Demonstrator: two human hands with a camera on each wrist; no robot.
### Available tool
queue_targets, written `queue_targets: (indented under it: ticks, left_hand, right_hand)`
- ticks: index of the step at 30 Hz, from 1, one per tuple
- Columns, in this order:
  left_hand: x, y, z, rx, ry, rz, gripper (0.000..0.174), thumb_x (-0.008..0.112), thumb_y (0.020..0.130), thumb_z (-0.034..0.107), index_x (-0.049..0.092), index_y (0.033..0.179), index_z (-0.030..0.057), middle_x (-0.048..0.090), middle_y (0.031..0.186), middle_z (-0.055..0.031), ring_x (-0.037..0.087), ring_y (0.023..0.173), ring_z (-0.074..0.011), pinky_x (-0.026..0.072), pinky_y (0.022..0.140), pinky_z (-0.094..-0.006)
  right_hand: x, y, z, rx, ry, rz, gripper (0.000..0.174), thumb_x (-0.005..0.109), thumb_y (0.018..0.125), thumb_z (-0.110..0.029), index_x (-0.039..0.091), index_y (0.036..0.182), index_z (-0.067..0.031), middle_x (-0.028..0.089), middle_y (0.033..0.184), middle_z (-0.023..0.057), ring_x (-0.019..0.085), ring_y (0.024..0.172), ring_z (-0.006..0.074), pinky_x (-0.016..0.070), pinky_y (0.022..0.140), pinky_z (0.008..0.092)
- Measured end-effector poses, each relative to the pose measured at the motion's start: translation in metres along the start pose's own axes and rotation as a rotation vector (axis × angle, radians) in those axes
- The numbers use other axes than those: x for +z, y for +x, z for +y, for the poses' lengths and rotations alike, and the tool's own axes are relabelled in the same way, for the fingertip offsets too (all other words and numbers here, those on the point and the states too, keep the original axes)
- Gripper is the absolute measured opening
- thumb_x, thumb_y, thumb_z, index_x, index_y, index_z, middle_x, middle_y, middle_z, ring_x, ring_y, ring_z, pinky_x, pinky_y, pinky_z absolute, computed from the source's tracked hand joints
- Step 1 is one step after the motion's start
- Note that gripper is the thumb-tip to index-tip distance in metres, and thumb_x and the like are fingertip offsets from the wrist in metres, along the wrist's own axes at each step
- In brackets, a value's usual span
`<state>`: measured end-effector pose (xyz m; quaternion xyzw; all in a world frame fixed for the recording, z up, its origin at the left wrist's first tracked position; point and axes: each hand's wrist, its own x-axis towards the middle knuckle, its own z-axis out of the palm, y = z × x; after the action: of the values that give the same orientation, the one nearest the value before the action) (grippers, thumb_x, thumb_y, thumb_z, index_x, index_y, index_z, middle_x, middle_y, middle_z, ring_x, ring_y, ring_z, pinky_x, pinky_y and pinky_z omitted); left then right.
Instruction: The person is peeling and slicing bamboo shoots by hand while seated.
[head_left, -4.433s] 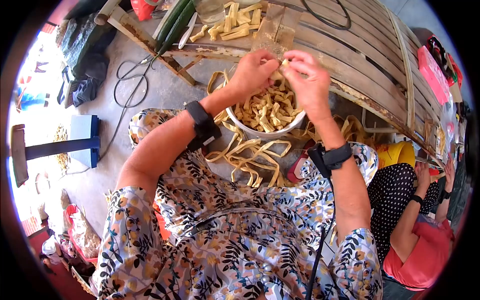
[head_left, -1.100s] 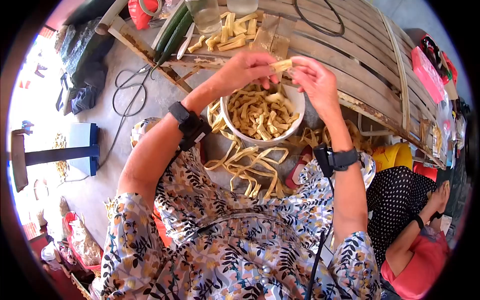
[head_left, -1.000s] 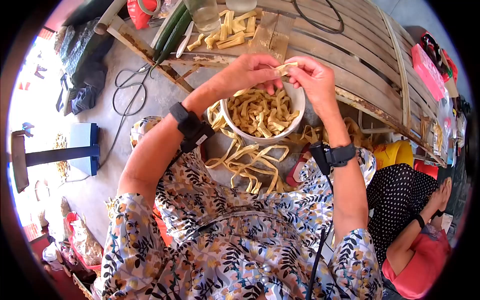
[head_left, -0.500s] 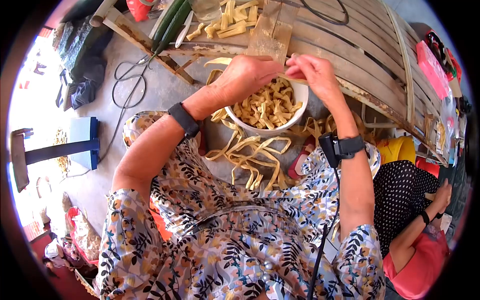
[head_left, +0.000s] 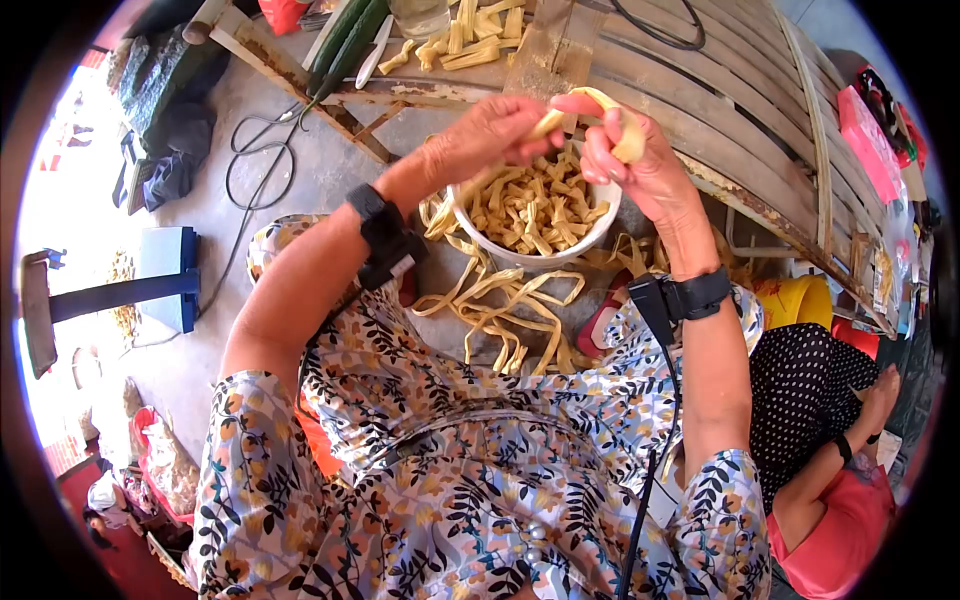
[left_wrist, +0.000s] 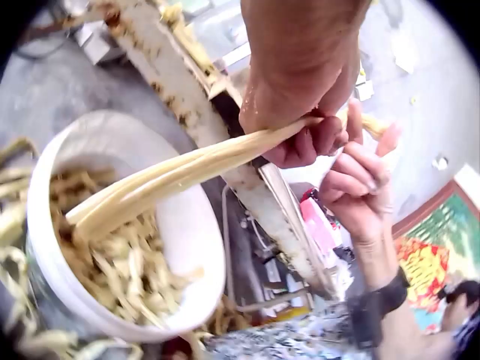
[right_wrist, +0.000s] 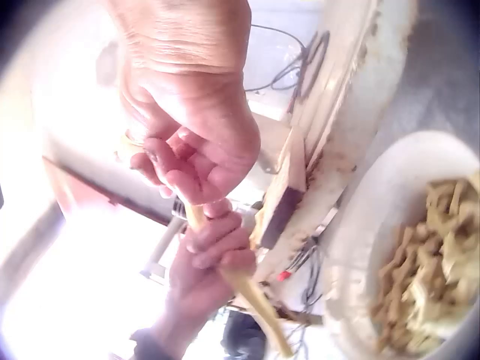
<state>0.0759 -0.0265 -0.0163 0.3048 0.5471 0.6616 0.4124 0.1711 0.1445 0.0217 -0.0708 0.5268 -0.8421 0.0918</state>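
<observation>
A long pale yellow strip (left_wrist: 172, 180), flat and pliable, runs between both hands above a white bucket (head_left: 603, 192). My left hand (head_left: 490, 135) grips it; in the left wrist view its long tail slants down over the bucket. The other end bends over the forefinger of my right hand (head_left: 645, 165), whose curled fingers hold it. Inside the bucket lie many short knotted pieces (head_left: 540, 210) of the same pale yellow stuff. In the right wrist view, the strip's tail (right_wrist: 259, 311) sticks out below the left hand.
A slatted bench (head_left: 720, 120) with rusty edges stands ahead, bearing short yellow pieces (head_left: 475, 45), cucumbers (head_left: 345, 50) and a white-handled knife (head_left: 373, 52). Long loose strips (head_left: 510, 305) lie on the floor by the bucket. Another person (head_left: 830, 500) sits at right.
About a second ago the hands had a short piece between them, and a pale piece blurred over the bucket. Now they hold a longer strip, with one end looped over the right forefinger.
</observation>
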Motion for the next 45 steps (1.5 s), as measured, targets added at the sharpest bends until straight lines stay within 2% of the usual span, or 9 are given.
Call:
queue_targets:
  ticks: [1,7,11,15,20,27,33,39,45]
  left_hand:
    - [0.003,0.005,-0.004,-0.073,-0.312,-0.235,0.032,0.043,0.091,0.031,0.057,0.093,0.0017,0.054,0.072,0.0013,0.04,0.053,-0.0031,0.0378,0.049,-0.0158]
    - [0.02,0.003,-0.028,-0.254,-0.684,-0.374,0.045,0.055,0.083,0.038,0.053,0.101,-0.0034,0.051,0.073,-0.0012,0.041,0.052,-0.0039,0.0351,0.048,-0.0161]
    - [0.02,0.005,-0.031,-0.195,-0.647,-0.236,0.039,0.057,0.083,0.034,0.054,0.1,-0.0013,0.053,0.074,-0.0025,0.043,0.052,-0.0044,0.0368,0.047,-0.0164]
    - [0.025,0.013,-0.013,-0.116,-0.288,0.311,0.025,0.053,0.087,0.023,0.057,0.095,0.0005,0.056,0.072,-0.0027,0.047,0.053,-0.0054,0.0406,0.049,-0.0181]
    - [0.026,0.01,0.012,0.108,0.314,0.398,0.025,0.05,0.088,0.019,0.06,0.081,-0.0028,0.056,0.061,-0.0044,0.049,0.049,-0.0066,0.0434,0.047,-0.0214]
    - [0.02,0.008,0.008,0.253,1.068,0.244,0.033,0.052,0.087,0.028,0.057,0.075,-0.0025,0.052,0.053,-0.0056,0.044,0.044,-0.0098,0.0385,0.043,-0.0241]
    - [0.031,0.012,-0.001,0.041,0.631,0.307,0.032,0.049,0.087,0.027,0.054,0.076,-0.0027,0.055,0.057,-0.0064,0.047,0.044,-0.0106,0.0393,0.043,-0.0244]
    - [0.021,0.018,-0.011,-0.223,-0.117,0.349,0.022,0.045,0.088,0.021,0.055,0.086,0.0019,0.049,0.059,-0.0002,0.038,0.044,-0.0044,0.0285,0.039,-0.0184]
    - [0.03,0.011,0.015,-0.172,-0.252,0.152,0.03,0.052,0.087,0.028,0.056,0.094,-0.0009,0.034,0.058,0.0065,0.024,0.047,-0.0016,0.0204,0.043,-0.0172]
  right_hand:
    - [-0.003,0.003,0.005,-0.036,-0.154,0.086,0.034,0.062,0.081,-0.026,0.059,0.104,-0.0001,0.047,0.05,-0.0053,0.041,0.044,0.0027,0.0325,0.042,0.0183]
    - [-0.001,0.001,0.013,0.037,-0.556,0.191,0.028,0.066,0.077,-0.021,0.062,0.1,-0.0041,0.059,0.076,-0.0007,0.052,0.064,0.0031,0.0407,0.052,0.0192]
    - [-0.008,0.005,0.022,-0.304,-0.787,0.215,0.028,0.067,0.074,-0.021,0.063,0.097,-0.0061,0.06,0.083,0.0024,0.057,0.074,0.0124,0.044,0.06,0.0253]
    - [-0.006,0.004,0.022,-0.448,-1.351,0.581,0.028,0.066,0.071,-0.022,0.063,0.095,-0.0066,0.059,0.083,0.0053,0.057,0.082,0.0209,0.0443,0.067,0.0301]
    - [-0.021,0.013,0.031,-0.105,-0.772,0.395,0.022,0.065,0.078,-0.022,0.064,0.084,-0.001,0.058,0.061,0.0025,0.046,0.057,0.0033,0.0402,0.052,0.0217]
    - [-0.011,0.012,0.045,-0.063,-0.837,0.524,0.016,0.066,0.074,-0.014,0.065,0.084,-0.0018,0.059,0.068,0.004,0.052,0.061,0.0103,0.0422,0.056,0.0242]
    - [-0.006,0.016,0.049,-0.419,-1.315,0.709,0.012,0.066,0.067,-0.007,0.064,0.078,-0.0028,0.057,0.083,0.0046,0.054,0.072,0.021,0.0438,0.066,0.0268]
    - [-0.001,0.015,0.039,-0.581,-0.937,0.596,0.01,0.065,0.067,-0.002,0.065,0.078,-0.0003,0.058,0.09,0.0041,0.055,0.078,0.0155,0.0444,0.072,0.0257]
    - [-0.026,0.01,0.019,-0.252,-0.043,0.792,0.015,0.068,0.071,-0.004,0.066,0.084,0.0017,0.059,0.096,0.003,0.057,0.078,0.0104,0.0472,0.07,0.0229]
